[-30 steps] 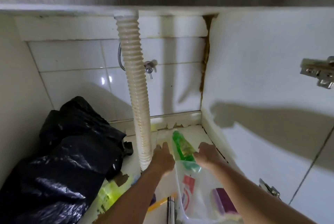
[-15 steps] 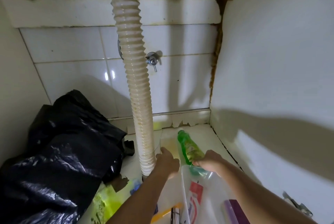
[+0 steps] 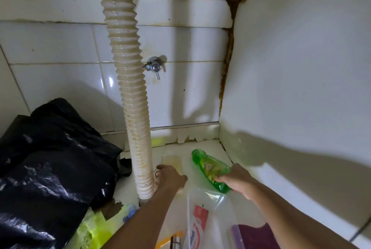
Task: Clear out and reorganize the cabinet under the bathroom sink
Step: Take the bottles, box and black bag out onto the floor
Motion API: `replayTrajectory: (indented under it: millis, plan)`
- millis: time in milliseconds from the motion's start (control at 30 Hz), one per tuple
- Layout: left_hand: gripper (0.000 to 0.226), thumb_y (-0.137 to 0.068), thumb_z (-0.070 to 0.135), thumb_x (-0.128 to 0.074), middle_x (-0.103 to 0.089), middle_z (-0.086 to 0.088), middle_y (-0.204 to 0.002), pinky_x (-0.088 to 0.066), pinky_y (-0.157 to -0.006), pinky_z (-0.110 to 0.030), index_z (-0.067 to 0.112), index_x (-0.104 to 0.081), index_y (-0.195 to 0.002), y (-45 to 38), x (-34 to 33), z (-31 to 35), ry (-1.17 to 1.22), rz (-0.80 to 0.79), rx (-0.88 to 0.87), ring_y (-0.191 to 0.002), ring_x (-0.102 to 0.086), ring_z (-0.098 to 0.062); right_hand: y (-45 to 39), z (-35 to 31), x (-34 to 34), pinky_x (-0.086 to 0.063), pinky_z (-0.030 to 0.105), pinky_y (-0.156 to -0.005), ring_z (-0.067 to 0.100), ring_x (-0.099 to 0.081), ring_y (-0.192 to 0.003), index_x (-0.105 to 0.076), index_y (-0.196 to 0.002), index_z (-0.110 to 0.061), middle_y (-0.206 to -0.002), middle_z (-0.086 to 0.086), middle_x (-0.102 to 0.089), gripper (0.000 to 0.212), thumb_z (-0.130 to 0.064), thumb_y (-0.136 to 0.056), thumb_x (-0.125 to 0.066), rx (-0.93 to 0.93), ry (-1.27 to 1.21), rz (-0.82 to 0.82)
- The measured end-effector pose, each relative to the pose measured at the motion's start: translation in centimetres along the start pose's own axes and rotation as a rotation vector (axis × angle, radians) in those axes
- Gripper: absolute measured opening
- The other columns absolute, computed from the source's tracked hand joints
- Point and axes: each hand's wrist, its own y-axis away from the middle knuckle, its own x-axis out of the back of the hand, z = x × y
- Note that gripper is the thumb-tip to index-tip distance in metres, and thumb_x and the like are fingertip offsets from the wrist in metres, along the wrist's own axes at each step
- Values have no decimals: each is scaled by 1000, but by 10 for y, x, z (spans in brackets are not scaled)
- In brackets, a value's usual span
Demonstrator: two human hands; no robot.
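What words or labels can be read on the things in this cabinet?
None can be read for certain.
Green bottle held by the right hand: its label is too blurred to read.
Clear plastic bag: the red and blue print inside is too blurred and partly cut off.

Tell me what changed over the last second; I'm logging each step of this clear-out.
The camera leaned further into the cabinet. The right hand, first merely beside the green bottle, now grips its lower end as it lies tilted on the floor. The left hand stays low beside the corrugated drain hose, near a pale translucent container. The black bag and wall valve are unmoved.
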Motion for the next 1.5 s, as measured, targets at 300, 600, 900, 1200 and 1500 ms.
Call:
replayTrajectory:
  millis: [300, 600, 900, 1200, 1500]
  plan:
    - [63, -83, 45, -61, -62, -20, -118, -48, -84, -34, -2, -53, -123, 13, 28, 11, 374, 6, -57, -108, -59, -35, 69, -16, 38, -58, 42, -81, 30, -66, -91, -53, -107, -3, -101, 18, -61, 29, -17, -85, -68, -75, -922, 2]
    - [56, -58, 44, -64, -59, -9, -94, -47, -70, -36, 9, -59, -101, 133, 87, 5, 1032, -200, -188, -84, -56, -26, 196, 23, 55, -56, 42, -79, 28, -69, -76, -59, -106, 2, -88, 21, -67, 82, -13, -34, -96, 165, -1469, -391]
    - [31, -64, 15, -65, -69, -16, -93, -52, -79, -45, 9, -62, -94, 318, 103, -89, 1661, -709, -56, -91, -61, -33, 338, 60, 56, -50, 46, -97, 33, -61, -114, -49, -124, -15, -125, 19, -62, 101, -12, -34, -96, 322, -1181, -531]
    - [77, -30, 19, -96, -71, -17, -101, -59, -67, -42, 12, -70, -102, 386, 84, -162, 1550, -767, -153, -87, -71, -32, 406, 92, 66, -46, 53, -97, 35, -59, -117, -47, -131, -13, -125, 19, -61, 95, -20, -48, -92, 403, -918, -582]
    - [89, -42, 16, -85, -65, -18, -114, -56, -76, -42, 5, -52, -124, 379, 57, -192, 1158, -459, -139, -100, -65, -32, 402, 90, 38, -45, 52, -98, 36, -61, -110, -58, -119, -13, -112, 19, -66, 80, -31, -48, -89, 322, -779, -454]
